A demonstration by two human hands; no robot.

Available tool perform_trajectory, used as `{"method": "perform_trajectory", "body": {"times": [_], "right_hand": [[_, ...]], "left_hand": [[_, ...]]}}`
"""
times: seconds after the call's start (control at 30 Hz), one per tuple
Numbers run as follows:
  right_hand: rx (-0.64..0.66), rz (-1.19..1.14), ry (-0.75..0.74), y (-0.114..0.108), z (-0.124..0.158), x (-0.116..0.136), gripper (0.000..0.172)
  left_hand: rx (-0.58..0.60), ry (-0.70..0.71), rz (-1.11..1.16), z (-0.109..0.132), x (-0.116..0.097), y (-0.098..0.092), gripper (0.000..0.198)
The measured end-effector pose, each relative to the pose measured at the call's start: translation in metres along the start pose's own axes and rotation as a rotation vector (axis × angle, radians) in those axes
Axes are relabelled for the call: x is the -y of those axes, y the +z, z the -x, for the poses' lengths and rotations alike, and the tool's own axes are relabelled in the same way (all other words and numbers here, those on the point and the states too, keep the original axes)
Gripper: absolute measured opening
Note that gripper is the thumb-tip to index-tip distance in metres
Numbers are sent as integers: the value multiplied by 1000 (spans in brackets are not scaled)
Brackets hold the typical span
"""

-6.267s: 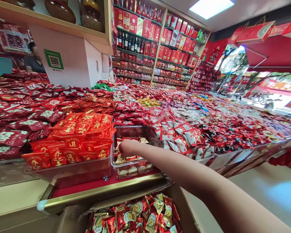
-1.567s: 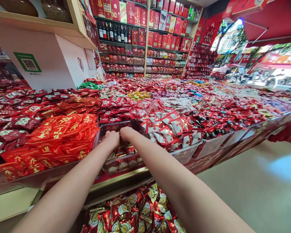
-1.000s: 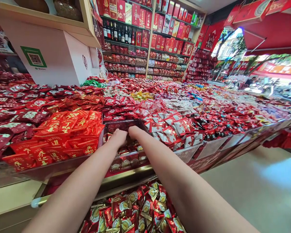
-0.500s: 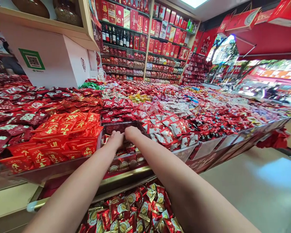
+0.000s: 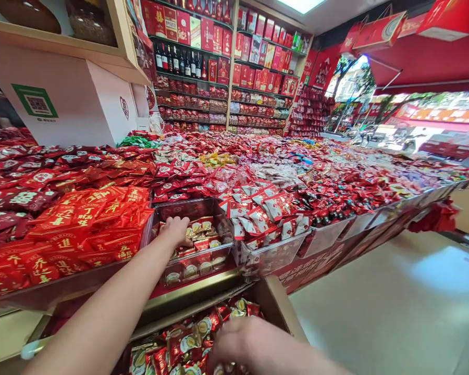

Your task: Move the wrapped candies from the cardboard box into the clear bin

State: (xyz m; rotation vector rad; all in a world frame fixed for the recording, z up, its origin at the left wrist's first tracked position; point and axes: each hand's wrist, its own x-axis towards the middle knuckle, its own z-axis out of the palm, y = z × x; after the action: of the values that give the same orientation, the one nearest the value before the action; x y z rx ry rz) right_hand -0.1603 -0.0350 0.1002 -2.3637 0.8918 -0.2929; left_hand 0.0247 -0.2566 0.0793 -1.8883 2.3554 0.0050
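Observation:
My left hand (image 5: 175,230) is inside a clear plastic bin (image 5: 203,259), its fingers loosely bent and apart over the small red-and-gold wrapped candies (image 5: 201,229). I see nothing held in it, though some fingertips are hidden. Lower down, my right hand (image 5: 242,341) is over a cardboard box (image 5: 278,299) full of the same kind of candies (image 5: 187,341). Motion blurs this hand and its fingers point down among the wrappers, so their grip cannot be made out. The bin's candies lie low, below its rim.
Left of the bin are piled bright red packets (image 5: 97,219); right of it stands a bin of red-and-white packets (image 5: 271,208). Candy heaps stretch back to shelves of boxes and bottles (image 5: 180,60). A white pillar (image 5: 70,104) rises at the left. Pale floor (image 5: 375,291) lies at right.
My right hand has moved out of the plastic bin, down to the cardboard box. My left hand has stayed in the bin. The view has shifted slightly, and more of the bin's candies show.

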Motion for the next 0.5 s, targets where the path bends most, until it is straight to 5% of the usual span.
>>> {"method": "perform_trajectory", "body": {"times": [0.2,0.4,0.5], "right_hand": [[6,-94,414,62,37,-60,21],[132,152,788,111,33,-98,31],[84,171,817,134,28,-116,33]], "left_hand": [[-14,-23,-59,-2,2,-2,43],[-13,-42,-68,-1,0,-8,49],[-8,-54,-72,-2,0,-10,49]]}}
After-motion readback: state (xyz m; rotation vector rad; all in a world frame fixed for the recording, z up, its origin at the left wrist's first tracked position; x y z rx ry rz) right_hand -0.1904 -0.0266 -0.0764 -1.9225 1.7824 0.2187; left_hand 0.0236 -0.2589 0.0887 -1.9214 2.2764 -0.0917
